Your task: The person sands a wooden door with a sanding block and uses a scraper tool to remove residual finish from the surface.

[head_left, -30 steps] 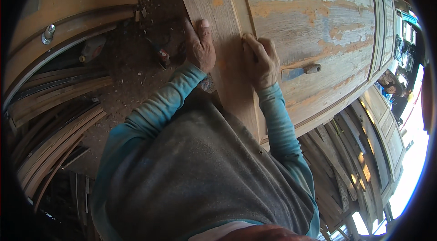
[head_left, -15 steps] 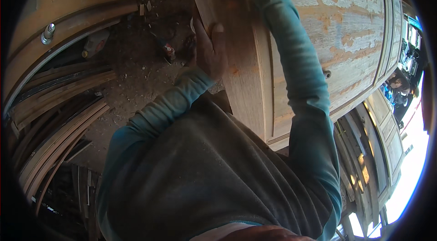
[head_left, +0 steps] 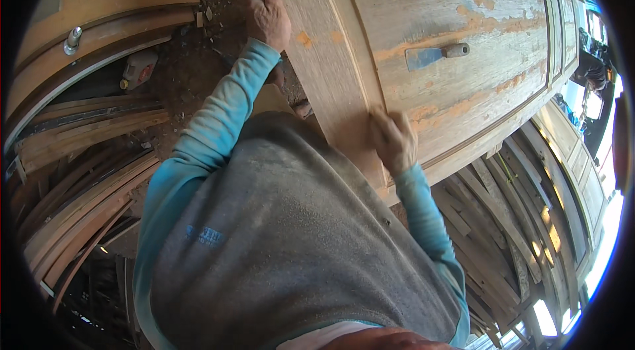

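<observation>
A large panelled wooden door (head_left: 331, 79) with patches of orange filler lies in front of me. My left hand (head_left: 268, 19) grips its left edge, the thumb on top and the fingers down along the side. Lower down, my right hand (head_left: 395, 141) is closed against the near part of the door's frame, beside the raised moulding. Whatever sits under its curled fingers is hidden, and the fingertips are slightly blurred. On the door's panel, apart from both hands, rests a putty knife (head_left: 426, 57) with a broad blade and a short handle.
Another wooden door with a metal knob (head_left: 73, 40) stands at the left. Below it are a plastic jug (head_left: 140, 71) and stacked curved boards (head_left: 92, 211). Many loose planks (head_left: 493, 218) lean at the right. Wood scraps litter the dirt floor (head_left: 192, 79).
My right hand has come from the far end of the door down to its near part. My left hand has shifted farther up the edge. The putty knife, earlier hidden behind my arm, now shows.
</observation>
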A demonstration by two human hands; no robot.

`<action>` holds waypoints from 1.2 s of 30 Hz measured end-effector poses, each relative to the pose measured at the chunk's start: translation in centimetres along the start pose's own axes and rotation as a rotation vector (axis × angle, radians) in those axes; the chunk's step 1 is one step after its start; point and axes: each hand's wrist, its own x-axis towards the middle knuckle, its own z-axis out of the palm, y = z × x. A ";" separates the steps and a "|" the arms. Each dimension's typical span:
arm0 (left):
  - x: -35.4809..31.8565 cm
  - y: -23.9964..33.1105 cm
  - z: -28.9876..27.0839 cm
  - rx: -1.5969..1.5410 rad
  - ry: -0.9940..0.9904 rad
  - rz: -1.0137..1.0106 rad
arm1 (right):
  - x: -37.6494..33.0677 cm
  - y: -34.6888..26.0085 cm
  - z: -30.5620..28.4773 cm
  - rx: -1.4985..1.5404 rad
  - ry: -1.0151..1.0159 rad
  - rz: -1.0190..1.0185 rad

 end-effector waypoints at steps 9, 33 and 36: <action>1.9 -1.8 1.0 0.185 0.174 0.198 | -8.7 0.9 0.9 -0.025 0.180 0.065; 0.9 -2.2 0.3 0.056 0.070 0.143 | 7.9 0.6 4.3 -0.030 0.145 -0.043; 1.8 -5.0 0.4 0.135 0.181 0.224 | 22.7 -0.8 6.9 -0.094 0.235 -0.172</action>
